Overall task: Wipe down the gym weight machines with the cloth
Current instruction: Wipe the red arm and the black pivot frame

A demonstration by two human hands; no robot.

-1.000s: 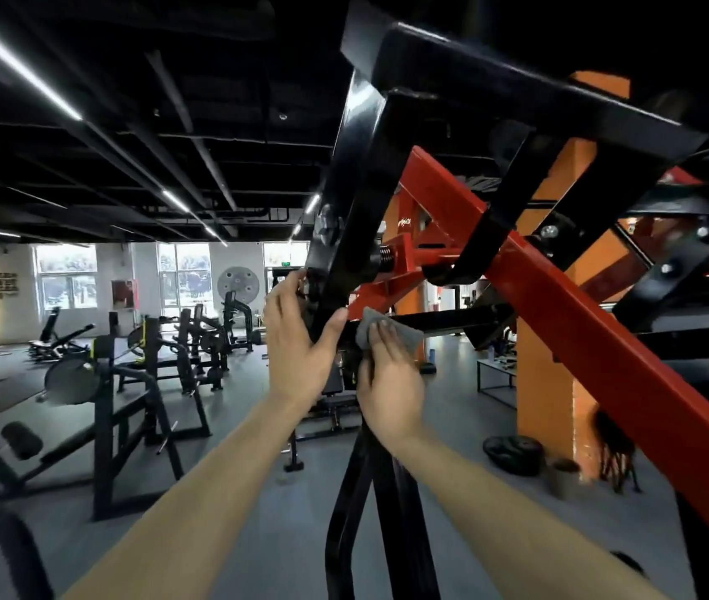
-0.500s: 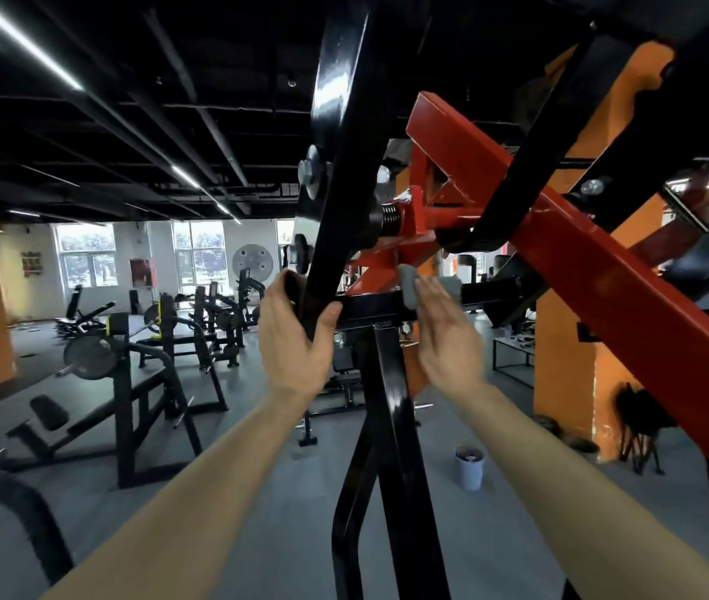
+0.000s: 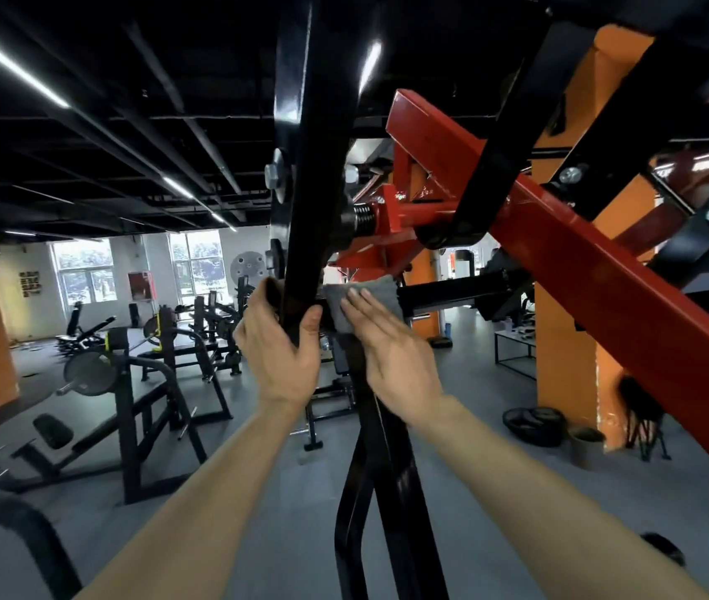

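A black and red weight machine fills the view close in front of me. My left hand (image 3: 278,352) grips its black upright post (image 3: 314,175), thumb on the near side and fingers wrapped round the back. Just right of the post, my right hand (image 3: 391,344) presses a grey cloth (image 3: 344,303) flat against the black horizontal bar (image 3: 452,292) with straight fingers. The cloth drapes over the bar where it meets the post. A red slanted beam (image 3: 582,257) runs down to the right above my right arm.
Black weight benches and plate-loaded machines (image 3: 136,383) stand on the grey floor at left. An orange pillar (image 3: 569,339) rises at right, with black weight plates (image 3: 534,424) and a small bucket (image 3: 586,446) at its foot. Windows line the far wall.
My right hand slid the cloth left along the horizontal bar, back toward the upright post. The left hand kept its grip on the post. The view moved in closer under the frame.
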